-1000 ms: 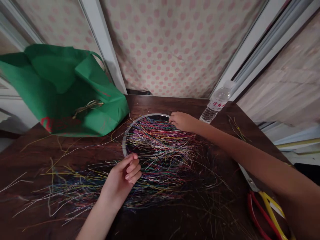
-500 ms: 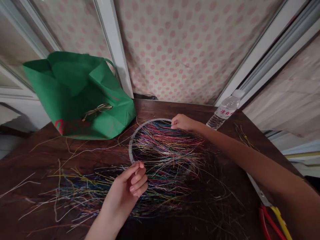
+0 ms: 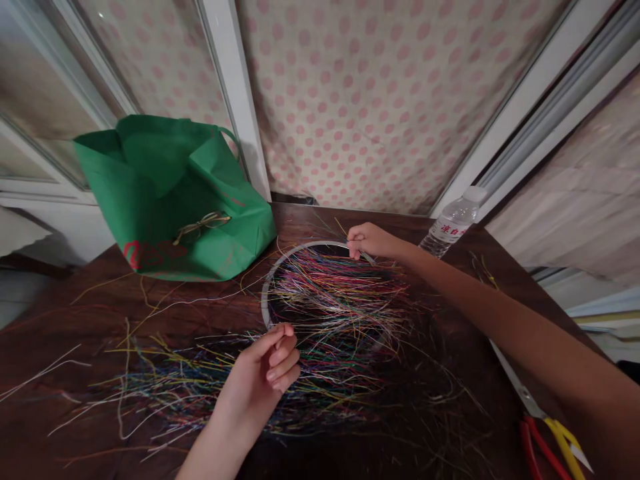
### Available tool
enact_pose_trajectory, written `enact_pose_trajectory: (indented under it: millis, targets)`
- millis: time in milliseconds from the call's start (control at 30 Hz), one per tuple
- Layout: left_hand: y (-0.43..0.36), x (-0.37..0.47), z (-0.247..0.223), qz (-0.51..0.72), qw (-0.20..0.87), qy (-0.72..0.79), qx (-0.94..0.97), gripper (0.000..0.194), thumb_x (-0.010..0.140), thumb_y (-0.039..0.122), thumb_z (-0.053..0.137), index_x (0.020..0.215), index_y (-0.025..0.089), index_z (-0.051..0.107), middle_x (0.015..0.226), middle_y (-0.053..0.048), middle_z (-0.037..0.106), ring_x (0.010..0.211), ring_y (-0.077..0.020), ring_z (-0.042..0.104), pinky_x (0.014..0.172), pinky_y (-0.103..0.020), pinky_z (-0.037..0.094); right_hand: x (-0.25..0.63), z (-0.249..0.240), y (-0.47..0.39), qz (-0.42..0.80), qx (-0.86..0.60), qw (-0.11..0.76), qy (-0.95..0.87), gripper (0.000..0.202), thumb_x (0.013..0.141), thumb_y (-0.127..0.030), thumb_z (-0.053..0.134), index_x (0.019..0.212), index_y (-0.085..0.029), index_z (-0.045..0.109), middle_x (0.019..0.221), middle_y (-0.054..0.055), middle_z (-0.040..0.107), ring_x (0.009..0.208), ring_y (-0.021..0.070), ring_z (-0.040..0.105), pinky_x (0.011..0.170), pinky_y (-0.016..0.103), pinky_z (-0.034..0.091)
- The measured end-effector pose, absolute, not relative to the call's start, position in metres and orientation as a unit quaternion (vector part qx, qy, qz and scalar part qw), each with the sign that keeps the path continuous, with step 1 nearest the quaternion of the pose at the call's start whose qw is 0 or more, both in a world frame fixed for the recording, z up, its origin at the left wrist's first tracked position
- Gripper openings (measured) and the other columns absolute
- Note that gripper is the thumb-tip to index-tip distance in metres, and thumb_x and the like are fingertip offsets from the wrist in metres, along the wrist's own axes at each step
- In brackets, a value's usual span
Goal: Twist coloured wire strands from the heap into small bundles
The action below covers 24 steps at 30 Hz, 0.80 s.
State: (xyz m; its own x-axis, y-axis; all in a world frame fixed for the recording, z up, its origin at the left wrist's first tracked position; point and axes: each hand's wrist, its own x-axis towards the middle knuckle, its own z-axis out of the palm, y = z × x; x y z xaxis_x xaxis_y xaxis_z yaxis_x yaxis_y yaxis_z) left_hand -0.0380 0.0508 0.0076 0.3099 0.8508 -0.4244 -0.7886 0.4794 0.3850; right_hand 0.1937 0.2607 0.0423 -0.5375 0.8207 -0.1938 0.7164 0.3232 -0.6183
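Observation:
A grey ring (image 3: 267, 293) lies on the dark wooden table, with a bundle of thin coloured wires (image 3: 340, 287) spread across it. At its far right rim, my right hand (image 3: 369, 241) is closed in a pinch on a few thin wires, whose ends stick out up and to the left. My left hand (image 3: 267, 367) is curled shut by the near left rim, thumb and forefinger together. What those fingers hold, if anything, is hidden. Beneath and around the left hand lies a second spread of coloured wires (image 3: 165, 380).
An open green bag (image 3: 220, 247) with a tied cord on it stands at the back left. A water bottle (image 3: 453, 223) is at the back right. Scissors (image 3: 530, 403) with red and yellow handles lie at the right. Loose wire strands are scattered over the table (image 3: 45, 307).
My right hand now shows wire ends poking out from its fingers, and has lifted slightly off the bundle. My left hand keeps its curled pose. The whole view has shifted a little.

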Motion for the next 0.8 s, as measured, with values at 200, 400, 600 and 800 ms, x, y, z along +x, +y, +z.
enact_pose_trajectory:
  millis: [200,400,600,800]
  targets:
    - [0.05,-0.036,0.009,0.509,0.808,0.293,0.047,0.016,0.086,0.009,0.048,0.075,0.009,0.06,0.053,0.008,0.023,0.039,-0.0024,0.02,0.036,-0.013,0.022,0.189,0.063,0.251,0.331,-0.44,0.222,-0.805,0.016,0.093,-0.023,0.051,0.082,-0.014,0.058,0.072,0.0,0.063,0.061,0.0102,0.061,0.063,0.026,0.051]
    - [0.051,-0.036,0.006,0.512,0.805,0.293,0.054,0.018,0.086,0.009,0.046,0.074,0.01,0.059,0.053,0.008,0.023,0.038,-0.0027,0.019,0.035,-0.014,0.02,0.184,0.1,0.244,0.291,-0.402,0.384,-0.779,0.017,0.089,-0.023,0.049,0.073,-0.018,0.052,0.067,0.0,0.061,0.057,0.009,0.061,0.06,0.024,0.049]
    - [0.054,-0.036,0.0,0.52,0.801,0.287,0.074,0.012,0.084,0.01,0.051,0.074,0.012,0.058,0.052,0.009,0.023,0.037,-0.0029,0.019,0.035,-0.014,0.019,0.186,0.151,0.216,0.268,-0.352,0.491,-0.75,0.014,0.087,-0.026,0.053,0.077,-0.018,0.054,0.068,0.0,0.063,0.056,0.0105,0.063,0.06,0.027,0.053]
    - [0.052,-0.032,0.0,0.53,0.791,0.285,0.111,0.004,0.079,0.013,0.06,0.075,0.012,0.06,0.052,0.009,0.029,0.038,-0.0024,0.022,0.037,-0.014,0.021,0.189,0.181,0.166,0.391,-0.321,0.533,-0.678,0.012,0.088,-0.017,0.054,0.079,-0.015,0.061,0.071,0.002,0.069,0.062,0.0115,0.067,0.063,0.027,0.054]
